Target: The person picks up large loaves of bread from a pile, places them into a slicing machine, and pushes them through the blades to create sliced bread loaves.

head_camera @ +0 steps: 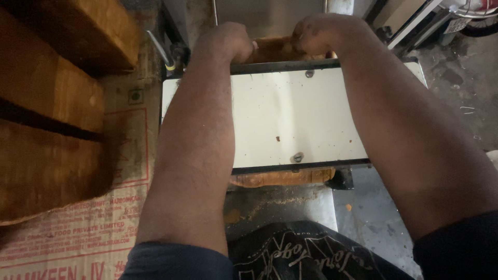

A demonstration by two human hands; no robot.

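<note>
- Closest in, a dark printed garment [301,256] fills the bottom edge, with both forearms reaching away over it.
- Just beyond, a steel ledge [280,205] dusted with crumbs, and a strip of brown loaf end [282,178] peeking out from under the near edge of the cover.
- Left side: flattened cardboard [111,207] with red print lies under big golden-brown loaves [49,129], stacked side by side and well apart from the hands.
- Middle ground: the white cover plate [290,116] of the machine, dark-framed, flecked with crumbs, two screws along its centre line.
- Far edge now: the left hand [231,41] is curled down over the back rim, fingers clenched on the bread loaf [275,50] there.
- The right hand [324,32] sits just beside it, knuckles up, fingers also closed on that same loaf.
- The loaf lies behind the plate's far rim, pinned between both hands, only a brown patch showing.
- Beyond that, a grey metal panel [264,15], and wet concrete floor [461,78] off to the right.
</note>
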